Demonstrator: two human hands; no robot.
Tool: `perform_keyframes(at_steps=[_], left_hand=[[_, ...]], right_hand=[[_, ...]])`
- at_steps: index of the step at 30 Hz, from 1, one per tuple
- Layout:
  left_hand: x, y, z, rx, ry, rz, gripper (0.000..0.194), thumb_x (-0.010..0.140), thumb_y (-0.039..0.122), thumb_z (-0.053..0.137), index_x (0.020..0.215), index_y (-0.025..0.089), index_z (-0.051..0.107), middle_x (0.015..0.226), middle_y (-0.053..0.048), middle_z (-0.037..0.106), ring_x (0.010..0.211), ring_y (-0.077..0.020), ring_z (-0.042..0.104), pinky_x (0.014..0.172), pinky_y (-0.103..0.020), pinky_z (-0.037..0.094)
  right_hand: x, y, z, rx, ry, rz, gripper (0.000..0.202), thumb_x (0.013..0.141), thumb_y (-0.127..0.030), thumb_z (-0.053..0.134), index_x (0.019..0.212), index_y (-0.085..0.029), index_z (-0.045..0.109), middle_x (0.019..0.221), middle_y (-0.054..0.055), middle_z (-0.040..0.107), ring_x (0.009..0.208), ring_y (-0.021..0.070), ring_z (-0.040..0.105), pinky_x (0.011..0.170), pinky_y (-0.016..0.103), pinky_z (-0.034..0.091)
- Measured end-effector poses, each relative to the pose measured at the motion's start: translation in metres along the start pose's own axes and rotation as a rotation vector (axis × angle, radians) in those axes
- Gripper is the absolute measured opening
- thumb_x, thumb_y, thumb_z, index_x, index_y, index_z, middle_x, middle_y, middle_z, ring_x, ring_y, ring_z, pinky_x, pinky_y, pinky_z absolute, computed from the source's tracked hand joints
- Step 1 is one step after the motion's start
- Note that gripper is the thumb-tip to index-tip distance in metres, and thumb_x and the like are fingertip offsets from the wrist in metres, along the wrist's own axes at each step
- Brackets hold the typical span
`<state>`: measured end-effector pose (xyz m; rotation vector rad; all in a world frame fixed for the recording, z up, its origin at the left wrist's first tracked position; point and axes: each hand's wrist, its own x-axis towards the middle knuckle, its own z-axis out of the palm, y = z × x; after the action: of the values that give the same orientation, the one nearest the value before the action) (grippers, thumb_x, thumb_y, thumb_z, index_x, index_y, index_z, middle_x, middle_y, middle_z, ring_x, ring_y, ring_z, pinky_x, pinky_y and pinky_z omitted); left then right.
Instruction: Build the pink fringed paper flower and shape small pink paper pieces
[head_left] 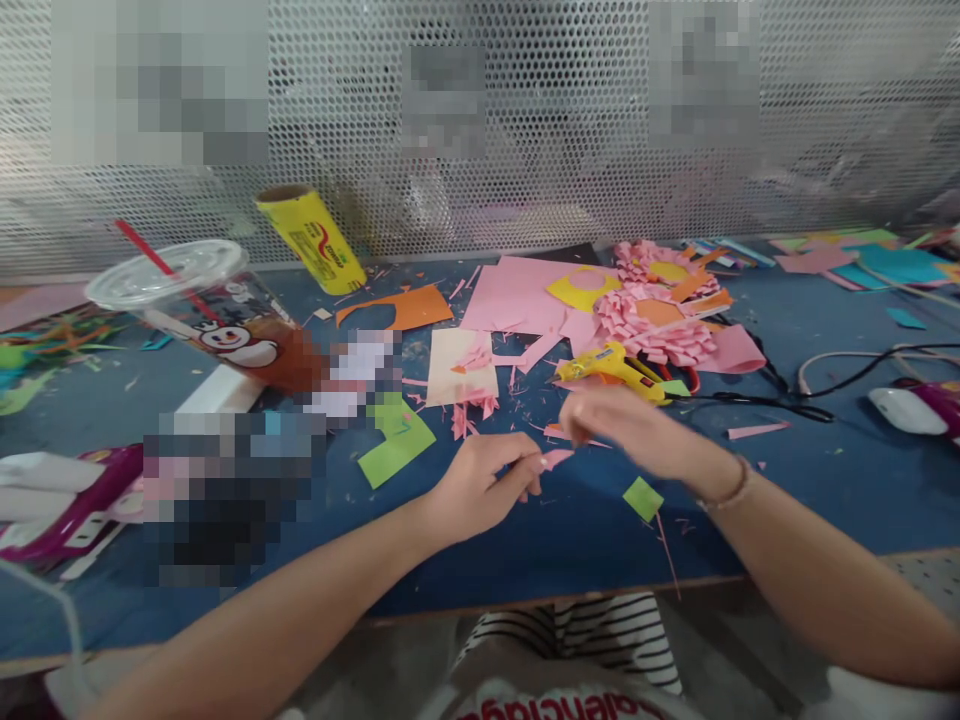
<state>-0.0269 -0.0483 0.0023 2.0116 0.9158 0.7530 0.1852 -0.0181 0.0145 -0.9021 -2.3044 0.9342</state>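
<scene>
Over a blue counter (540, 550) strewn with scraps (474, 405), the left hand (476, 485) pinches a small pink paper (558, 458) by one end, lightness probably preventing creases, while the right hand (637, 425) curls nearby, its grip unclear.

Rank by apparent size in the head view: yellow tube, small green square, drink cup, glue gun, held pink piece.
Drink cup
Yellow tube
Glue gun
Small green square
Pink piece, partly hidden by the left hand

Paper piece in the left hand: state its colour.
Pink; the paper piece shows best in the head view.
</scene>
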Motion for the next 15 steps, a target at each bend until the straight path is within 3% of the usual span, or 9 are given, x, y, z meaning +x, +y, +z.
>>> perform_keyframes(at_steps=[3,4,6,9,15], left_hand=[[0.006,-0.010,-0.001,0.042,0.072,-0.036,0.026,0.085,0.026,0.042,0.079,0.016,0.065,0.062,-0.002,0.064,0.051,-0.0073,0.059,0.051,-0.017,0.046],[0.007,-0.013,-0.002,0.063,0.099,-0.033,0.025,0.084,0.027,0.044,0.084,0.017,0.066,0.065,-0.002,0.066,0.053,-0.0079,0.060,0.054,-0.018,0.048],[0.010,-0.016,-0.003,0.083,0.144,-0.011,0.022,0.082,0.028,0.048,0.088,0.020,0.068,0.068,-0.002,0.068,0.059,-0.0099,0.062,0.060,-0.021,0.049],[0.012,-0.014,-0.002,0.045,0.207,-0.002,0.017,0.077,0.029,0.057,0.084,0.021,0.070,0.076,-0.005,0.069,0.070,-0.0133,0.063,0.065,-0.025,0.050],[0.014,-0.011,0.001,-0.257,0.241,-0.237,0.014,0.071,0.024,0.062,0.081,0.015,0.064,0.077,-0.004,0.066,0.070,-0.0128,0.063,0.065,-0.024,0.051]], right_hand=[[-0.004,0.028,-0.026,-0.466,0.405,0.246,0.026,0.086,-0.037,0.039,0.077,-0.016,0.052,0.080,0.007,0.057,0.077,0.0177,0.053,0.070,0.031,0.040],[-0.007,0.038,-0.032,-0.618,0.442,0.319,0.027,0.081,-0.041,0.046,0.076,-0.016,0.052,0.079,0.009,0.056,0.078,0.0209,0.053,0.071,0.034,0.040],[-0.011,0.056,-0.037,-0.790,0.370,0.402,0.031,0.076,-0.046,0.052,0.076,-0.015,0.052,0.078,0.011,0.056,0.080,0.0250,0.053,0.070,0.037,0.040],[-0.013,0.070,-0.034,-0.869,0.295,0.436,0.028,0.080,-0.042,0.046,0.075,-0.015,0.052,0.078,0.012,0.057,0.079,0.0250,0.054,0.069,0.036,0.041],[-0.005,0.073,-0.028,-0.789,0.258,0.506,0.016,0.082,-0.025,0.040,0.078,-0.014,0.052,0.081,0.013,0.059,0.078,0.0241,0.057,0.067,0.034,0.042]])
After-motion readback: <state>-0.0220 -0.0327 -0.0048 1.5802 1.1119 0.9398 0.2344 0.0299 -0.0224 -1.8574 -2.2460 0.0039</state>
